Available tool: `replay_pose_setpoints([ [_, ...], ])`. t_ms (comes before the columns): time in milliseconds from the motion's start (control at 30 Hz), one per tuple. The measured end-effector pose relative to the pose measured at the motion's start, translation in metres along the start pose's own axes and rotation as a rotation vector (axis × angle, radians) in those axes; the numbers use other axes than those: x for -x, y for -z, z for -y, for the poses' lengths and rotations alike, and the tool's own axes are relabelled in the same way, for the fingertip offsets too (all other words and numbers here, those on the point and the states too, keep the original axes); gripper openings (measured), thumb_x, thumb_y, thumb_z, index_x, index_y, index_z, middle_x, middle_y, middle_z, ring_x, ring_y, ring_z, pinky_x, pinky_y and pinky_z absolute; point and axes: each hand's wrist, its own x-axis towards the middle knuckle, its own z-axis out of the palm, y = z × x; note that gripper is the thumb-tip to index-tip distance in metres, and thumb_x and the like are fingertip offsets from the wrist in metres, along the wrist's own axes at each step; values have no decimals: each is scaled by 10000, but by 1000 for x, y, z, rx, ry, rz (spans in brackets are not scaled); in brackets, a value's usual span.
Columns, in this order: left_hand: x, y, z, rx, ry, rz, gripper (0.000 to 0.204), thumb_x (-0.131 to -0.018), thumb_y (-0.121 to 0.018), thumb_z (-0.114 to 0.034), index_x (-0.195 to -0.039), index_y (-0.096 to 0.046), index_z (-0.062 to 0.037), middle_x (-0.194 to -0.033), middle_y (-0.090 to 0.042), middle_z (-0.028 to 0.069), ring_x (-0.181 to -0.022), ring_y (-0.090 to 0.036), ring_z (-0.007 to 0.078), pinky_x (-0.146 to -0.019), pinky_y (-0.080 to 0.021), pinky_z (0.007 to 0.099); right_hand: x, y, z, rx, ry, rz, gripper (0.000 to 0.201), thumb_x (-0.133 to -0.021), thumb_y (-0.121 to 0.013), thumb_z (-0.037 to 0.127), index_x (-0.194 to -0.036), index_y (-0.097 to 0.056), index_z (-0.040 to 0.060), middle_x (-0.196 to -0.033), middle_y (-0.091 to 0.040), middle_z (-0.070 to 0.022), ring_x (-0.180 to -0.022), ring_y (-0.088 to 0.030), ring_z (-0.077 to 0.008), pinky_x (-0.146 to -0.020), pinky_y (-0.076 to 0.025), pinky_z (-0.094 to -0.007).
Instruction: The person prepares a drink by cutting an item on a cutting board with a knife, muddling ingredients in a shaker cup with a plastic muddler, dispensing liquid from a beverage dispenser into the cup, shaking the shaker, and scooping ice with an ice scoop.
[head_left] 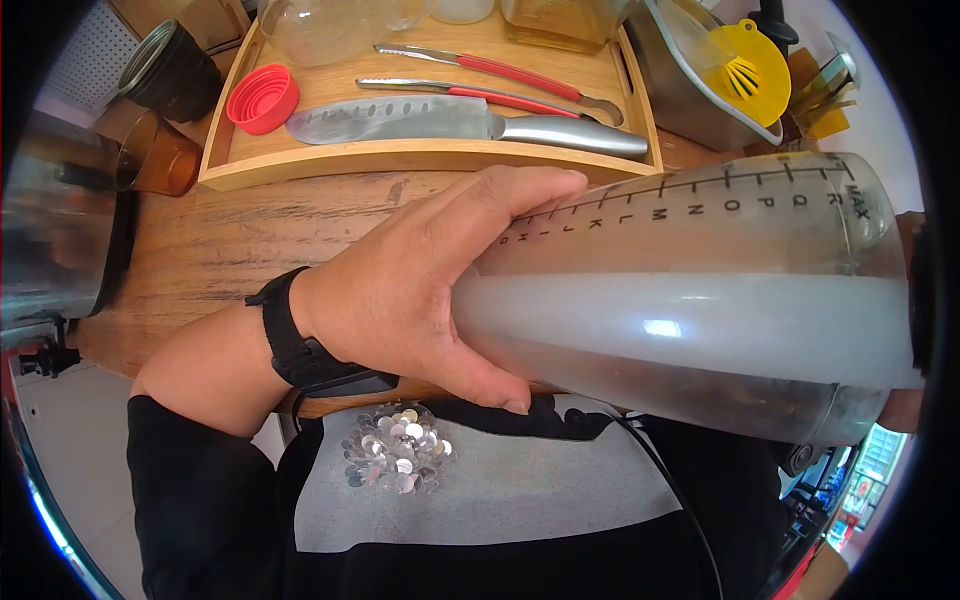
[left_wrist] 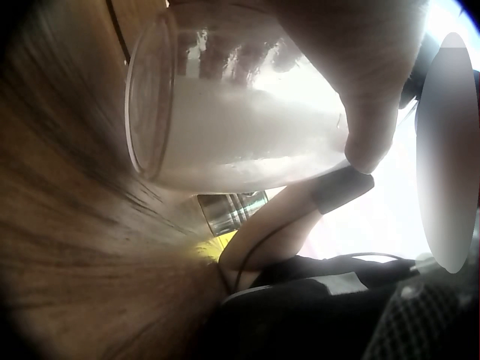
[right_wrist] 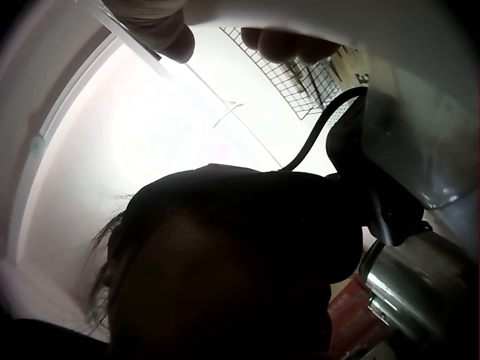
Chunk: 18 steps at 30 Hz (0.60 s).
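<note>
A large clear jar (head_left: 680, 330), with a lettered scale that ends at MAX, slants across the right of the head view. A cloudy whitish band shows inside it. My left hand (head_left: 400, 270) grips its narrower-looking end, thumb on the near side and fingers over the far side. The left wrist view shows the jar's round end (left_wrist: 150, 97) over the wooden table. At the other end, a little of my right hand (head_left: 903, 410) shows past the jar. Its curled fingertips (right_wrist: 281, 45) lie along a pale surface in the right wrist view; the palm is hidden.
A wooden tray (head_left: 420, 160) at the back holds a knife (head_left: 400, 120), red-handled tongs (head_left: 520, 75) and a red cap (head_left: 263, 98). Right of it stands a metal pan (head_left: 690, 100) with a yellow utensil (head_left: 745, 75). An amber cup (head_left: 160, 155) stands left, near a shiny metal container (head_left: 50, 220).
</note>
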Motion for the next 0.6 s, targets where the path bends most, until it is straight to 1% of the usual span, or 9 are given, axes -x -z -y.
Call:
replay_pose_setpoints([
  [100, -1, -1, 0, -26, -25, -4, 1159, -520, -936, -318, -1435, -274, -59, -1359, -456, 130, -1246, -466, 246, -1040, -374, 384, -3, -3, 2, 13, 22, 33, 192, -839, -646, 212, -835, -513, 74, -707, -528, -13, -580, -526, -111, -553, -468, -218],
  [200, 0, 0, -2, 24, 14, -8, 1161, -518, -935, -325, -1434, -275, -53, -1359, -456, 130, -1244, -467, 244, -1040, -372, 379, -4, -5, 4, 27, 47, 64, 203, -841, -648, 227, -840, -518, 72, -705, -533, -14, -573, -529, -113, -546, -472, -220],
  [267, -1, 4, -7, -83, 1, 33, 1161, -519, -937, -317, -1431, -274, -42, -1359, -456, 129, -1241, -469, 239, -1038, -373, 373, -5, -8, 5, 36, 60, 81, 210, -842, -649, 237, -844, -521, 70, -704, -537, -15, -567, -531, -115, -542, -475, -222],
  [367, -1, 0, -3, -32, -19, 7, 1162, -517, -936, -328, -1428, -277, -34, -1360, -456, 129, -1239, -470, 235, -1033, -375, 368, -9, -10, 7, 50, 80, 113, 223, -843, -651, 252, -849, -526, 68, -703, -542, -16, -560, -534, -118, -535, -480, -225],
  [500, -1, 1, -2, -33, -11, 4, 1167, -515, -935, -345, -1429, -279, -32, -1362, -454, 134, -1241, -468, 234, -1026, -378, 364, -12, -14, 11, 69, 114, 159, 241, -846, -653, 272, -856, -533, 64, -701, -549, -17, -549, -539, -121, -526, -486, -229],
  [600, -2, 2, -3, -51, -39, 17, 1172, -511, -934, -357, -1430, -285, -29, -1349, -461, 134, -1228, -478, 238, -1015, -383, 360, -14, -16, 13, 80, 132, 190, 255, -847, -655, 287, -861, -538, 62, -699, -555, -19, -542, -542, -123, -519, -490, -231],
])
